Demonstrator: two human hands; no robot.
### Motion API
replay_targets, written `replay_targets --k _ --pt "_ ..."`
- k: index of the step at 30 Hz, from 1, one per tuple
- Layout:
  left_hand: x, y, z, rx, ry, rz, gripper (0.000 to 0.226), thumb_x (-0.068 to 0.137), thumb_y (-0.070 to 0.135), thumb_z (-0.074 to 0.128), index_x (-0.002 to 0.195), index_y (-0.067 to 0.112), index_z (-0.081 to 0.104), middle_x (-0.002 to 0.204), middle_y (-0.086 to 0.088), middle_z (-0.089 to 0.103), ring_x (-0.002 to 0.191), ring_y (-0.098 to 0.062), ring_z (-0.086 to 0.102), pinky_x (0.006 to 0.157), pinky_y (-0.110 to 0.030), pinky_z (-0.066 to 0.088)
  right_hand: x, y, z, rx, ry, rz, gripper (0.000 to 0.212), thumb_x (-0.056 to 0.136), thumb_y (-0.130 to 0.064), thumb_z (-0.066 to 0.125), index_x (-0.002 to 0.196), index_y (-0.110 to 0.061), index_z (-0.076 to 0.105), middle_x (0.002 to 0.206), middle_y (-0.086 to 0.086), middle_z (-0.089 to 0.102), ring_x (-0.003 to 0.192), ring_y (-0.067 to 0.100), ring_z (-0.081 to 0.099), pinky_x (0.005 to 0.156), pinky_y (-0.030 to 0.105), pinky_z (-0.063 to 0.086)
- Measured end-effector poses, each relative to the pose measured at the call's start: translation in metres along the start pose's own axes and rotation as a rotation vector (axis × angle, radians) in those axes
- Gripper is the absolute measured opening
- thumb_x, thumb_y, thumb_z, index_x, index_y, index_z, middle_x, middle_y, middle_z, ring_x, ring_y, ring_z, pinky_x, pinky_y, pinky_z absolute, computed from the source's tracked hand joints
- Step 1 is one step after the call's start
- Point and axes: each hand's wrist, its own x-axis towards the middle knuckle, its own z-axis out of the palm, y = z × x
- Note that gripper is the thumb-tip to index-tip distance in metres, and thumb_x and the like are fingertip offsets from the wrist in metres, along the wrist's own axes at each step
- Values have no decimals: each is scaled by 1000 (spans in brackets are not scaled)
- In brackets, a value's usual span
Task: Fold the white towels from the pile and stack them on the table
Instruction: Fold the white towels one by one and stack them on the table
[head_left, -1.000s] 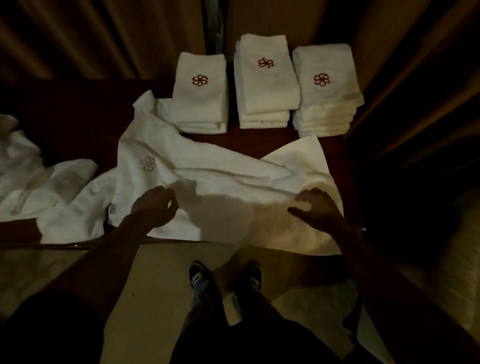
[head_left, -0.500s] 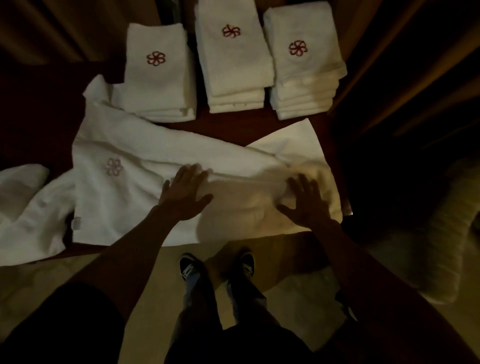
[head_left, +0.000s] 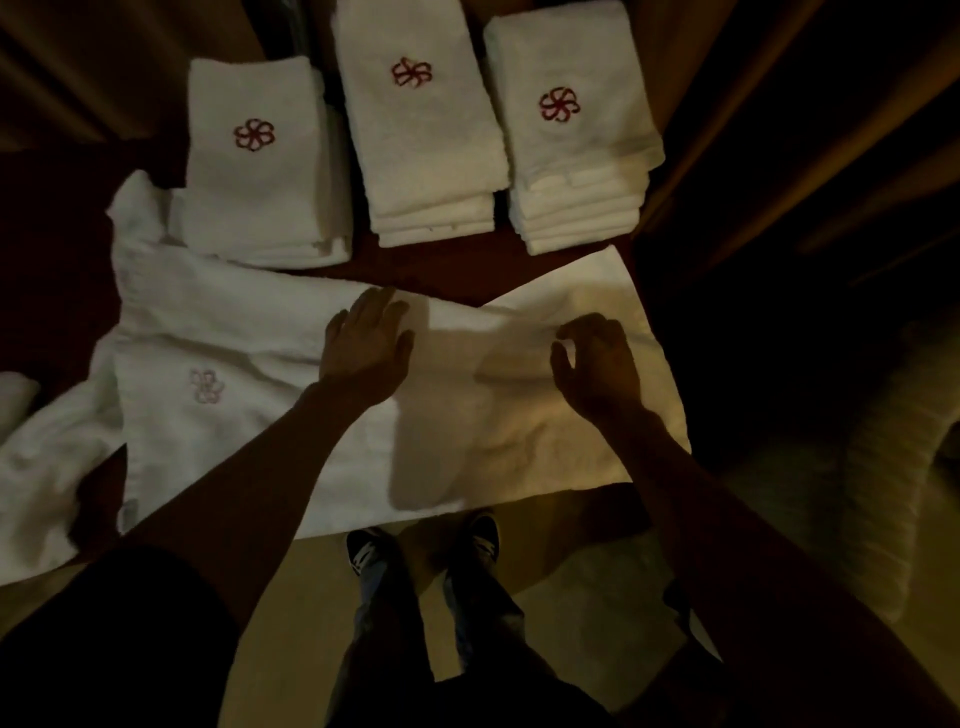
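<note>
Towel (head_left: 234, 322) lies spread on table (head_left: 431, 265), centre, not yet folded. Left hand (head_left: 363, 348) presses it, fingers straight. Right hand (head_left: 597, 369), at 3 o'clock, pinches a raised fold with curled fingers. Three folded stacks (head_left: 426, 145) stand at 12 o'clock. Unfolded pile (head_left: 41, 467) lies at 9 o'clock.

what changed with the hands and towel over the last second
Both hands slid from the near edge of the spread towel toward its far side. The left hand now presses flat; the right hand, flat a moment ago, curls its fingers round a fold. The three folded stacks stayed put.
</note>
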Motion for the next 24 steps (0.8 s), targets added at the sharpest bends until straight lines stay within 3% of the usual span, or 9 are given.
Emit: replay_targets --k 2,4,7,10,14,24 --pt "11 -1 2 -21 -57 6 49 101 32 47 147 15 42 161 -7 29 150 -26 22 117 -56 24 11 0 8 -10 -1 -31 22 91 -21 64 110 -10 67 116 11 65 114 31 58 89 44 54" --pt "18 0 5 -21 -57 55 53 102 33 47 150 15 39 162 -7 28 151 -27 21 117 -58 24 21 -3 12 -9 -119 -51 35 95 -30 60 125 -13 63 133 12 61 130 32 51 102 50 48" --pt "24 8 9 -23 -120 106 56 102 37 46 153 17 35 163 -7 24 152 -26 18 117 -57 21 31 -8 13 -24 -455 12 54 101 -48 46 150 -25 40 160 3 34 151 27 22 117 56 28" --pt "28 12 15 52 -282 88 64 102 49 37 158 32 12 167 -1 -3 154 -22 -5 119 -59 6 38 -4 17 -96 -620 147 68 97 -66 36 156 -36 21 167 -6 7 154 23 2 117 62 18" --pt "20 9 24 104 -346 117 73 99 57 37 156 41 -5 166 4 -16 152 -23 -14 115 -67 2 45 1 15 -100 -633 324 80 91 -78 34 157 -41 8 167 -10 -6 154 24 -9 116 68 15" --pt "15 -7 24 146 -353 177 76 93 72 32 154 48 -5 163 6 -25 151 -22 -19 113 -74 6 64 21 5 -38 -625 462 82 90 -78 35 157 -41 4 167 -7 -7 153 28 -14 114 71 12"
